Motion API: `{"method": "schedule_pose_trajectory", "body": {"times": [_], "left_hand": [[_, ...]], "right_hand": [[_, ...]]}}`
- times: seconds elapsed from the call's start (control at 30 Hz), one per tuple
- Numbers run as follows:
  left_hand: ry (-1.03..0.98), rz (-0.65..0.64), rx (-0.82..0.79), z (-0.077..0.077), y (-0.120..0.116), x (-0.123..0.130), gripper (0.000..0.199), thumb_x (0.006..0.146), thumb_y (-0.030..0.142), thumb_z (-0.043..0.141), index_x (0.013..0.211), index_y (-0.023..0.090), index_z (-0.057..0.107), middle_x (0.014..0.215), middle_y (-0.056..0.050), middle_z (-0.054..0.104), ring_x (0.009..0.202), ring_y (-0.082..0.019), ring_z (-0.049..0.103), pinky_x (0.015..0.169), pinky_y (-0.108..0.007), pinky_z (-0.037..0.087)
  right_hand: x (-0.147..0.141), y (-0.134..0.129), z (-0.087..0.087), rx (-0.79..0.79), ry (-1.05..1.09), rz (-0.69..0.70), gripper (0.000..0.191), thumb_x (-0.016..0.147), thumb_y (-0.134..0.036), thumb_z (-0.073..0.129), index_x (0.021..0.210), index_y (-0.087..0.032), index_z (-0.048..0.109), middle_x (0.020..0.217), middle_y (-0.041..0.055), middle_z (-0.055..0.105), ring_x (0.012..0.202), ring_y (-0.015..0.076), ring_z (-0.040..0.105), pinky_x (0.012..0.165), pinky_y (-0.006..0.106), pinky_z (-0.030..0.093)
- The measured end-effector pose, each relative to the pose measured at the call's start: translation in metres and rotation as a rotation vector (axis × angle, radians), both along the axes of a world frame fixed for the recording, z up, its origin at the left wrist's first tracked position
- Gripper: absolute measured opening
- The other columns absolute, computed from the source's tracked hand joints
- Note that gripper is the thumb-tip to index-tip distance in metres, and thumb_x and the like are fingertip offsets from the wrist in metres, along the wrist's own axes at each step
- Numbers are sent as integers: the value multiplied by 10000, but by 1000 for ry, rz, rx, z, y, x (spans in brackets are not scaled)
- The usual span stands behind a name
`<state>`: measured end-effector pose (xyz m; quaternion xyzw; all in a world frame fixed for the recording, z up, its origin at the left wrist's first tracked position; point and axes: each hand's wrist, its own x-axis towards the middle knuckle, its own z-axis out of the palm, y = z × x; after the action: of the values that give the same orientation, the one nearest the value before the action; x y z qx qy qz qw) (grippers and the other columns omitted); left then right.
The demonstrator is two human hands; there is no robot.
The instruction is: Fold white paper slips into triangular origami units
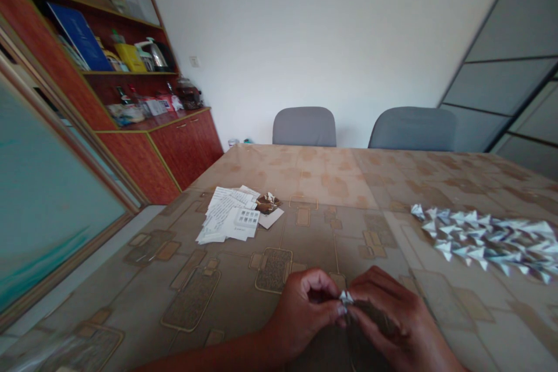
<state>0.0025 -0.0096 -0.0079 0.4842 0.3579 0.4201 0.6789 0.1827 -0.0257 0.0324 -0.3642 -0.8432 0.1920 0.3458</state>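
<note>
Near the front edge of the patterned table (305, 183), my left hand (305, 311) and my right hand (394, 314) meet fingertip to fingertip. Between them they pinch a small folded paper piece (346, 297), whitish with pointed tips. Its lower part is hidden by the fingers. To the right lie several rows of similar pointed folded paper pieces (483, 238). Loose printed paper sheets (226, 215) are spread in an overlapping pile left of centre, with a brown picture card (268, 203) at its right side.
Two grey chairs (304, 127) stand behind the table's far edge, against a white wall. At the left are a red-brown shelf cabinet (187, 145) holding bottles, a kettle and a blue folder, and a sliding glass door (52, 203).
</note>
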Motion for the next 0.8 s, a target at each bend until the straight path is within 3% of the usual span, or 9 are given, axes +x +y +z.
{"method": "schedule_pose_trajectory", "body": {"times": [0.8], "left_hand": [[-2,-6,8,0,-1,0,229,695,278,748,666,130,575,585,-26,663,550,-123,640,554,-205,477]], "right_hand": [[-2,0,2,39,-4,15,157,865,-70,540,809,-204,600,712,2,638,678,144,605,592,235,475]]}}
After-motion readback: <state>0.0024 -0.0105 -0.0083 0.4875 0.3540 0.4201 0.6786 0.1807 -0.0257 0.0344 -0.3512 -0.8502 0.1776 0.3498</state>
